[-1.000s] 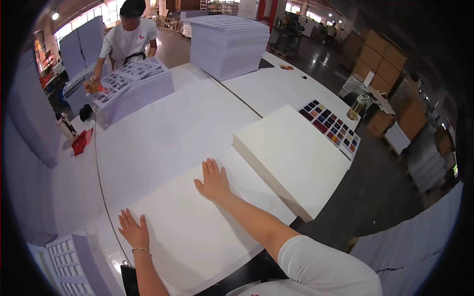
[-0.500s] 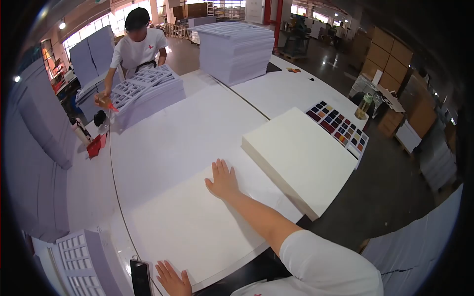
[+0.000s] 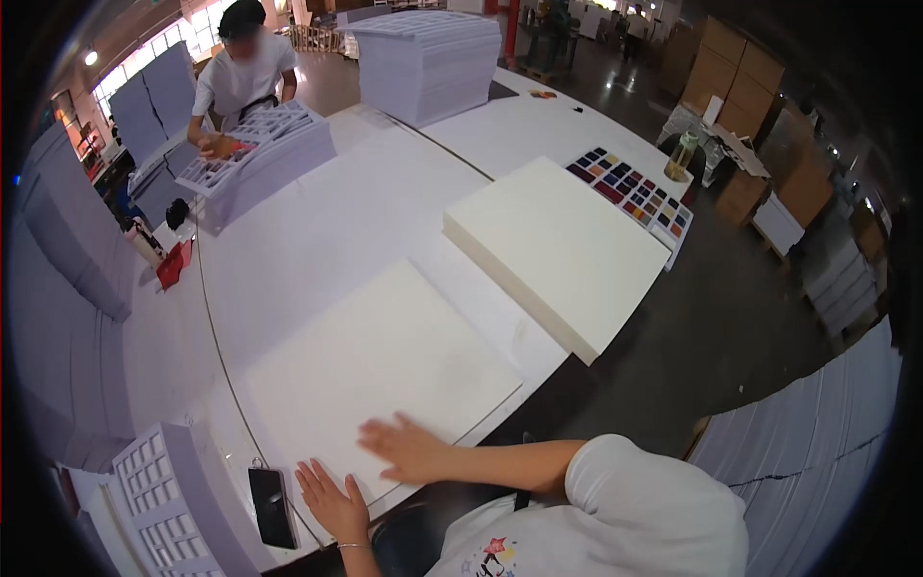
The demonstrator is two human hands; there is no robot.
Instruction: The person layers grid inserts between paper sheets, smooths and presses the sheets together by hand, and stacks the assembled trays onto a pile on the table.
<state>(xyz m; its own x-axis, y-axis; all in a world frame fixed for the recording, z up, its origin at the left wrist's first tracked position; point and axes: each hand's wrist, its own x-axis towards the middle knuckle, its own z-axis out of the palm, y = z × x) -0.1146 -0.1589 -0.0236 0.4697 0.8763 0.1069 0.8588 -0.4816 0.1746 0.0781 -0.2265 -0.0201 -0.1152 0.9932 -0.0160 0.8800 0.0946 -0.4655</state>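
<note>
A large cream-white sheet [image 3: 394, 337] lies flat on the table in front of me. My left hand [image 3: 333, 502] rests palm down at its near left edge, fingers spread and holding nothing. Just to the right, my right hand [image 3: 409, 452] is over the near part of the sheet, its fingers apart and slightly blurred by motion; whether it presses on the sheet I cannot tell. A thick stack of similar cream sheets [image 3: 562, 245] stands to the right. Beside my left hand lies a black phone [image 3: 272, 508].
Across the white table [image 3: 288, 240], a co-worker [image 3: 248, 72] handles a red-tipped object over white grid frames [image 3: 274, 159]. A tall white stack [image 3: 423, 72] stands at the back. A color swatch board [image 3: 630, 197] and bottle [image 3: 681, 159] are at right; more lattice pieces [image 3: 159, 490] at left.
My right hand has drawn back from the sheet's far side to near my left hand. The view has shifted, and the co-worker's hand has moved over the grid frames.
</note>
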